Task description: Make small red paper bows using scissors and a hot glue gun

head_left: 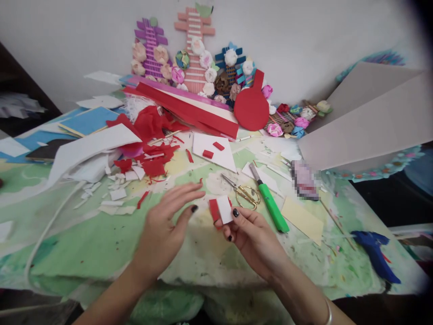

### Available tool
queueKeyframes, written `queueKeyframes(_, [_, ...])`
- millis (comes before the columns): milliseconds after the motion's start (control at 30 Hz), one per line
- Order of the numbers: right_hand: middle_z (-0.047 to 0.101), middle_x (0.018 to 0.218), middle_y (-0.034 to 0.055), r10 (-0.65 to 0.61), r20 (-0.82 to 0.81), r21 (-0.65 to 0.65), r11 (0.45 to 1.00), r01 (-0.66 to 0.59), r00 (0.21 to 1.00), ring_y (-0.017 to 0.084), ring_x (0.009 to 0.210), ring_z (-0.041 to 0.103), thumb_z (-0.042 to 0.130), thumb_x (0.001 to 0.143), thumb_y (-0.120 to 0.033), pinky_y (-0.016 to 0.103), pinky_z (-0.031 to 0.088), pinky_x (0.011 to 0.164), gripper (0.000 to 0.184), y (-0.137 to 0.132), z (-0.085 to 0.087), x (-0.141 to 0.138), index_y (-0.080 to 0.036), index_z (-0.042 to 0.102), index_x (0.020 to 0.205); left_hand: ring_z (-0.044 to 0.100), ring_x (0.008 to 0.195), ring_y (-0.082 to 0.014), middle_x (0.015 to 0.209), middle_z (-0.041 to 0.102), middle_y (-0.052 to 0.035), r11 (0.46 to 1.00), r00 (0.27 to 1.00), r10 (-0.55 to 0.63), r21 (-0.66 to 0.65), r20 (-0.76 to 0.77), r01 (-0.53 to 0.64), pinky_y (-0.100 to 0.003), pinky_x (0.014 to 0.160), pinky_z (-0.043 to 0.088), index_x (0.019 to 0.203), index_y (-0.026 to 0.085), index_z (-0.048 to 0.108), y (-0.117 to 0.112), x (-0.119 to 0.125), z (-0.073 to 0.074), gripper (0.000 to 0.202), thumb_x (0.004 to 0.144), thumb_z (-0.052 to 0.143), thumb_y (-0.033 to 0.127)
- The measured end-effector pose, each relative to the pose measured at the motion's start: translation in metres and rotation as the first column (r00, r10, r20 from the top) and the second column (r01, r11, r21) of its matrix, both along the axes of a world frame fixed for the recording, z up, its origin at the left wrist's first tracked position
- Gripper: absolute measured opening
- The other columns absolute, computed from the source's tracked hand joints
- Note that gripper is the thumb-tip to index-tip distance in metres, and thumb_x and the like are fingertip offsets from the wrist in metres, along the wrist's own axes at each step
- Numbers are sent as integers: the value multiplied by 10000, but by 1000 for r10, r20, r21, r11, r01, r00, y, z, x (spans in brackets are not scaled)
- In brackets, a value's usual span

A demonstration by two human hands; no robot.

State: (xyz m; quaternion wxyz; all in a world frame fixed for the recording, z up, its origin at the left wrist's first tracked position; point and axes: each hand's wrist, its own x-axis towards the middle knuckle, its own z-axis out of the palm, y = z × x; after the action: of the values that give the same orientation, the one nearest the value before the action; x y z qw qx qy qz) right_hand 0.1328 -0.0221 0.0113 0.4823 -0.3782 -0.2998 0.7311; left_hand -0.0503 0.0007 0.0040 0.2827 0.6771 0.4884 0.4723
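Between the thumb and fingers of my right hand (pixel 250 234) is a small white rectangle of board (pixel 224 209) with red paper (pixel 214 209) behind it, showing at its left side. My left hand (pixel 169 221) hovers just left of it, fingers stretched out and thumb apart. A tiny red scrap (pixel 200 181) shows at its fingertips; whether it sticks to them I cannot tell. Beyond my right hand lie gold-handled scissors (pixel 246 193) and a green-handled cutter (pixel 272 203). Farther back, two small red-covered pieces (pixel 208 154) rest on a white board sheet (pixel 216 163).
Red paper scraps (pixel 155 160) and white offcuts (pixel 118 194) litter the left. At the right are a blue glue gun (pixel 374 255), a cream card (pixel 302 220) and a large grey panel box (pixel 365 113). Flower-decorated guitar shapes (pixel 194 54) and a red paddle shape (pixel 251 108) stand along the wall.
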Motion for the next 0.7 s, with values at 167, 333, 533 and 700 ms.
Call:
queueKeyframes(167, [669, 696, 48, -24, -5, 3, 1000, 24, 1000, 54, 544, 512, 677, 813, -346, 160, 410, 528, 225, -14, -3, -7, -125, 708, 832, 651, 595, -174, 683, 665, -23, 804, 763, -215, -333, 609, 492, -295, 573, 557, 1025, 166, 707, -6, 28, 2, 279, 777, 689, 294])
queueKeyframes(333, [668, 747, 51, -46, 127, 124, 992, 31, 991, 67, 556, 561, 638, 845, -341, 170, 431, 513, 218, -28, -10, -9, -132, 695, 818, 558, 419, -112, 512, 541, 40, 735, 681, -133, -389, 720, 555, -229, 447, 471, 947, 152, 714, -16, 40, -9, 192, 814, 641, 269])
queueKeyframes(533, [606, 665, 10, -137, 493, 259, 966, 5, 859, 95, 487, 549, 543, 888, -362, 214, 431, 454, 262, -56, -17, 19, -178, 650, 1040, 614, 589, -106, 633, 670, -40, 807, 693, 69, -448, 718, 383, -176, 555, 454, 767, 114, 699, -19, 44, -20, 248, 845, 596, 327])
queueKeyframes(700, [608, 722, 5, -638, 700, 553, 768, 323, 320, 96, 579, 529, 588, 842, -317, 223, 437, 545, 278, -78, -19, 93, -219, 652, 1094, 572, 460, -110, 601, 673, -54, 782, 666, 105, -476, 738, 403, -182, 415, 348, 866, 102, 660, -16, 44, -17, 263, 848, 566, 347])
